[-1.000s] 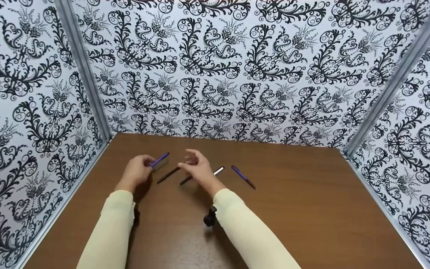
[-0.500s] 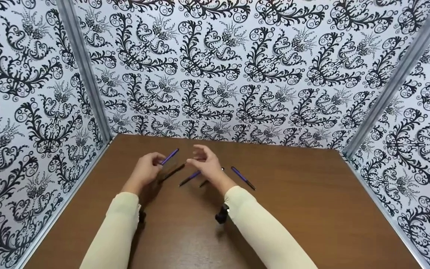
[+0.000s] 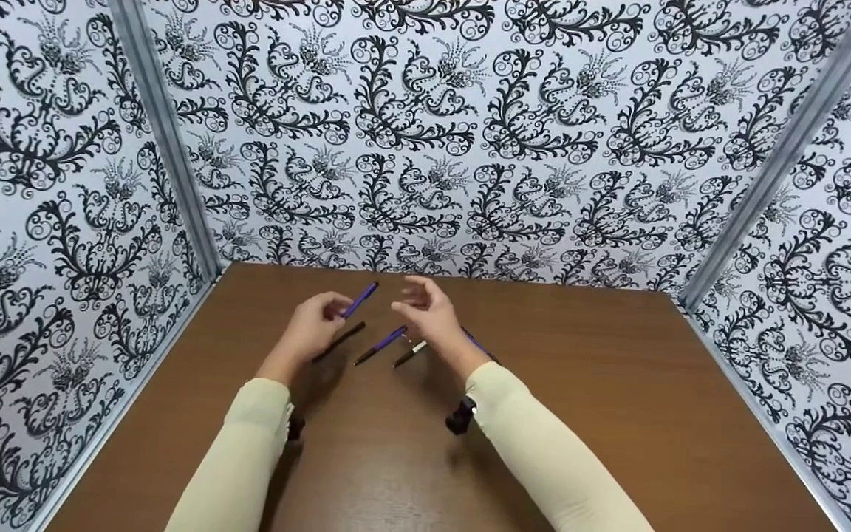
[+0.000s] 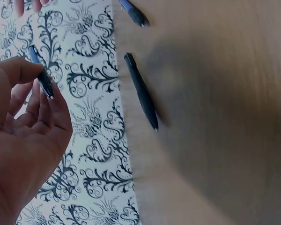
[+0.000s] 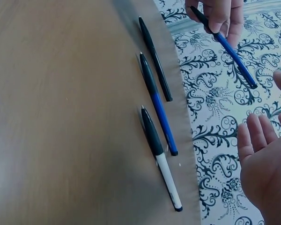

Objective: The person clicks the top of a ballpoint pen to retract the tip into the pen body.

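My left hand (image 3: 312, 325) pinches a blue pen with a black grip (image 5: 235, 60) between thumb and fingers, raised above the table. My right hand (image 3: 433, 314) hovers to the right of that pen, fingers spread and slightly bent, holding nothing. Below the hands lie a black pen (image 5: 154, 58), a second blue pen (image 5: 160, 110) and a white pen with a black grip (image 5: 165, 173), roughly parallel and apart. Another blue pen (image 3: 479, 344) lies farthest right, partly hidden by my right wrist.
The brown wooden table (image 3: 617, 399) extends widely to the right and toward me. Patterned black-and-white walls (image 3: 425, 148) enclose its back and sides, with grey metal posts (image 3: 167, 133) at the corners.
Both hands have moved right and a little farther away, the left carrying the blue pen. The middle blue pen has come out from under the right hand; the rightmost pen is now partly covered.
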### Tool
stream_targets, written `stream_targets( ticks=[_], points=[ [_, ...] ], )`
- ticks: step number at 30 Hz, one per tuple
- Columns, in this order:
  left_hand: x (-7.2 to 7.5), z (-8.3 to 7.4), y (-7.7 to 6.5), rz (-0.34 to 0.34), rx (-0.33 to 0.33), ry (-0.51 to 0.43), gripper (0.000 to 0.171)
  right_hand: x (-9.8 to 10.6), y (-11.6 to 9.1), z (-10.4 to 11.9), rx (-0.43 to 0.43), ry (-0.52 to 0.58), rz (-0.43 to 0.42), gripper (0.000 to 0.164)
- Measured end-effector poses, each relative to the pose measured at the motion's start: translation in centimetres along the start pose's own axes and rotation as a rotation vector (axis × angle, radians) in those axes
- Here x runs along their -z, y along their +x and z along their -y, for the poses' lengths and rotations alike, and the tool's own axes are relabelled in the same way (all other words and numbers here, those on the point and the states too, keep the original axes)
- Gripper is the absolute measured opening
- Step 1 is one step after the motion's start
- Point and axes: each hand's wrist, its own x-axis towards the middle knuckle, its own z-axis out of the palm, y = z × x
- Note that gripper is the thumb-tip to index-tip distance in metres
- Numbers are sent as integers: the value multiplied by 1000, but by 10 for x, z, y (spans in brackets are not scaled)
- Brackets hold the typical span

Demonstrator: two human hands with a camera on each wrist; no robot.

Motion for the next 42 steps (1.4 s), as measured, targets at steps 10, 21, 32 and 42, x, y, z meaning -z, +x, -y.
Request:
stream_targets(
  ticks=[10,21,32,42],
  points=[
    [-13,-18,1,29,-1,-74,30,18,0,12,10,-9,0,54],
    [-29,-29,3,42,-37,-135,33,33,-1,11,35,65,-14,55],
    [-55,-44,2,49,-91,-209,32,59,-10,12,72,36,-54,53],
    [-71,-58,0,98,-106,-271,32,66,-16,14,54,60,-60,58]
  ],
)
